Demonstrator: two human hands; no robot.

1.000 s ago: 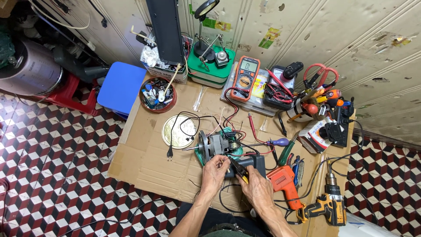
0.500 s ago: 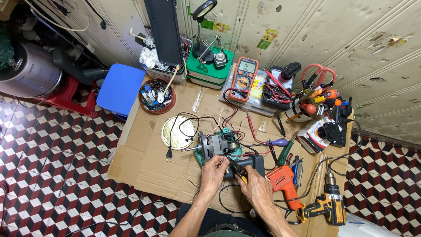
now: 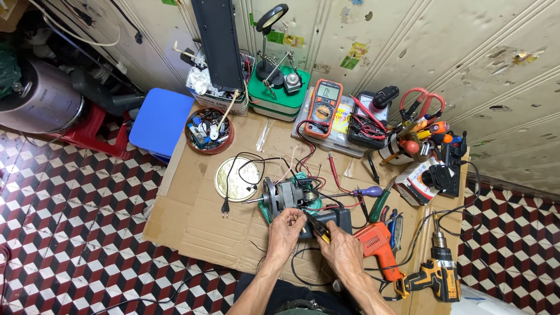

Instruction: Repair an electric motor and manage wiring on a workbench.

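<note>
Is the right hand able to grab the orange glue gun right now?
Probably not straight away. The right hand sits just beside the orange glue gun with nothing between them, but it already holds a yellow-handled tool.

two bare forearms enter from the near edge. left hand (image 3: 286, 230) and right hand (image 3: 341, 251) ungloved, no rings or watch visible. dark garment at near edge, between the arms.
</note>
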